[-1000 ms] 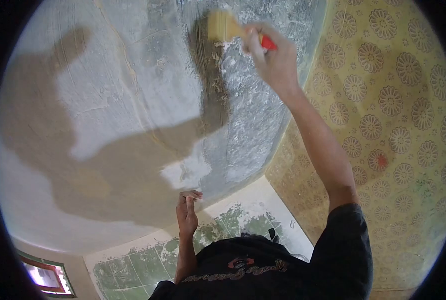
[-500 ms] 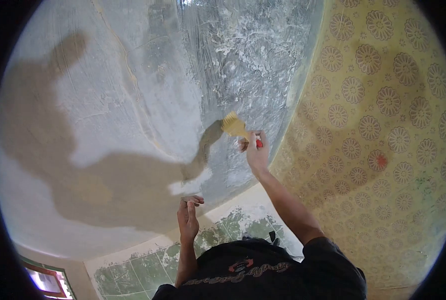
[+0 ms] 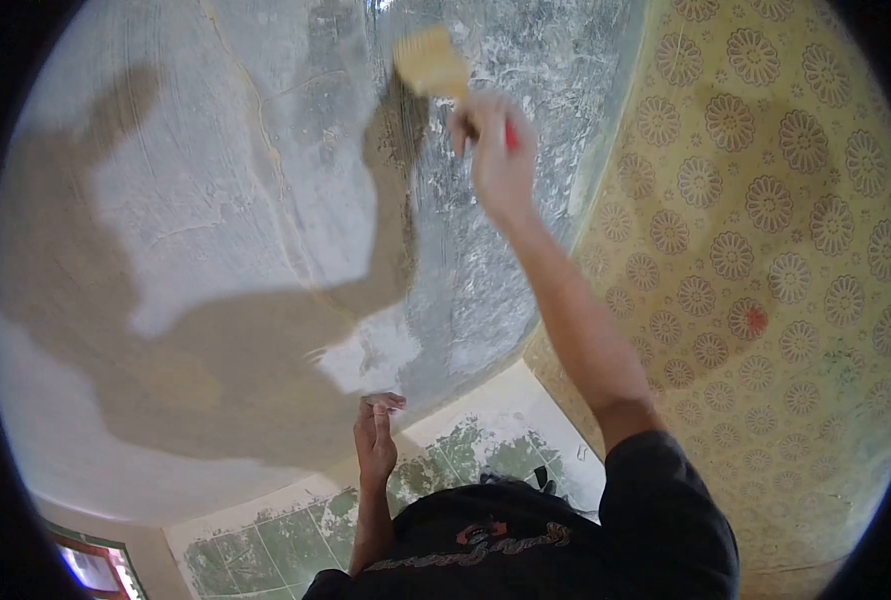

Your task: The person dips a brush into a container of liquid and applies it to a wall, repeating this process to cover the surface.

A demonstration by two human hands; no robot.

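Paintbrush (image 3: pixel 432 62) with pale yellow bristles sits high on the wall (image 3: pixel 216 180), close to its top edge and just left of the corner where the plaster meets the patterned surface. Its bristles press flat against the grey, rough plaster, and a sliver of red handle shows behind the fingers. The right hand (image 3: pixel 494 150) is closed around that handle, arm stretched up and away from the body, the forearm running down to a dark sleeve (image 3: pixel 666 510) at the lower right.

The left hand (image 3: pixel 376 435) is raised lower down, near the bottom edge of the plastered wall. Its fingers are loosely curled with the tips touching or just at the plaster beside a bright white patch (image 3: pixel 371 352); it holds nothing that can be seen.

A broad brown shadow (image 3: pixel 216 370) of the person's arm and body falls across the wall, spreading from the left edge toward the brush. A thin crack (image 3: pixel 266 150) runs down the plaster left of the brush. To the right, a yellow surface with round flower motifs (image 3: pixel 756 220) fills the side, with one small red mark (image 3: pixel 753 320) on it. Below the left hand lies green tiling (image 3: pixel 286 545) smeared with white, and at the bottom left corner a red-framed window (image 3: pixel 91 570) shows. The person's dark shirt (image 3: pixel 486 550) bears a printed design.
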